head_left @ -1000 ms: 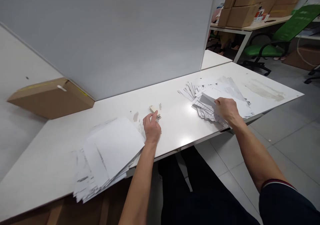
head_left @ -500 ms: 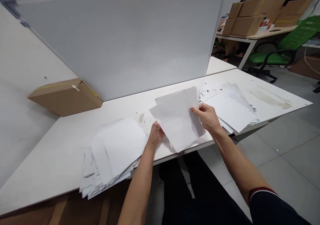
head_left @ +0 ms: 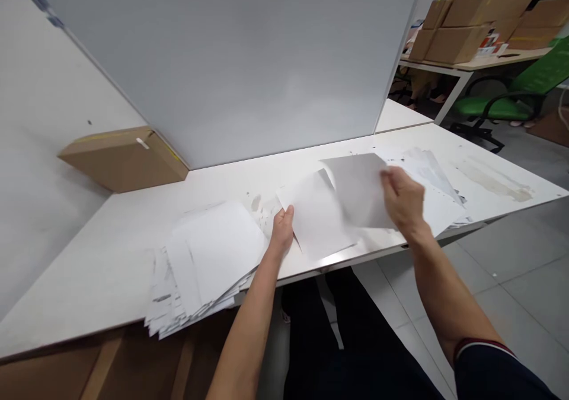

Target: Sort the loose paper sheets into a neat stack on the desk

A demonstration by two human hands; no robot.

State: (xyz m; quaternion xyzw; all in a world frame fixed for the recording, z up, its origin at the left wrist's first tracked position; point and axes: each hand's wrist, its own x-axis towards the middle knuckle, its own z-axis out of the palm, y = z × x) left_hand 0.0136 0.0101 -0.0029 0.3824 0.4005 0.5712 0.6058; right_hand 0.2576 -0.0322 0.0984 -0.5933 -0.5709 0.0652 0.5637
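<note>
- A white sheet (head_left: 317, 216) is held above the near edge of the table, between two spreads of paper, tilted a little towards the person.
- The left hand (head_left: 283, 225) has it by its left side, thumb up along the edge, fingers tucked out of my sight underneath.
- A second sheet (head_left: 360, 189), greyer in the shade, hangs just right of the first; their edges meet or overlap, and I can't tell whether they touch.
- The right hand (head_left: 405, 201) pinches that one at its right edge, the fingers closed and rather blurred.
- Left of the left hand lies a thick, untidy paper stack (head_left: 217, 252), its sheets fanned, some corners poking past the table's near edge.
- Beyond the right hand there's a looser paper pile (head_left: 438, 207), partly hidden by the hand and its sheet.
- All this sits on a white table (head_left: 89, 281), with a brownish stain (head_left: 498, 179) towards its right end.
- A big whiteboard (head_left: 244, 62) stands at the back, a cardboard box (head_left: 124, 166) by its lower left corner.
- Over to the right I see a green chair (head_left: 502, 106) and stacked cartons (head_left: 457, 41) on another desk (head_left: 484, 63).
</note>
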